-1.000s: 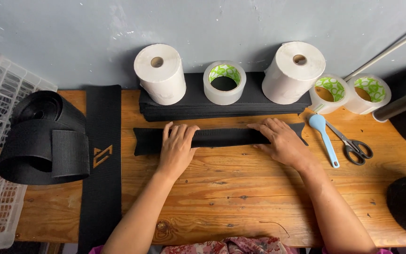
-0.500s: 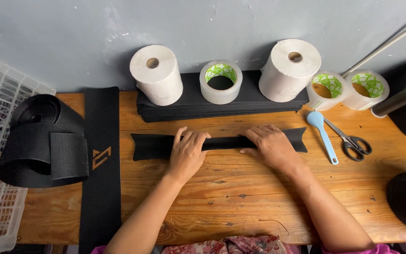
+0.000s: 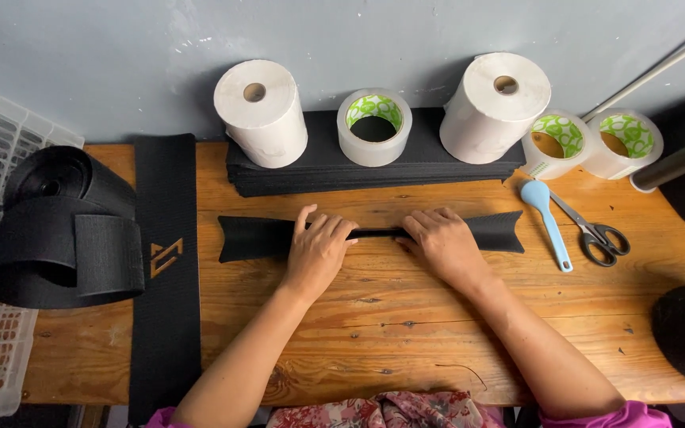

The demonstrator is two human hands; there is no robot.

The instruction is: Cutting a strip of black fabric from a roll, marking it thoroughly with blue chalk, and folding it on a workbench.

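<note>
Centrally, 1 black fabric strip [image 3: 370, 235] lies on the wooden table [image 3: 374, 333], long axis running left to right, just in front of the stack of black sheets [image 3: 327, 170]. Left hand [image 3: 317, 252] rests on the strip left of its middle, fingers curled onto its upper edge; right hand [image 3: 443, 244] rests right of the middle likewise, both pressing rather than grasping, apparently folding the edge over. Neither hand is nearer: the strip lies directly beneath both. On the stack: 2 white paper rolls [image 3: 261, 111] and 1 tape roll [image 3: 373, 125]. Right of the stack: blue spoon-shaped tool [image 3: 547, 223], scissors [image 3: 596, 233].
</note>
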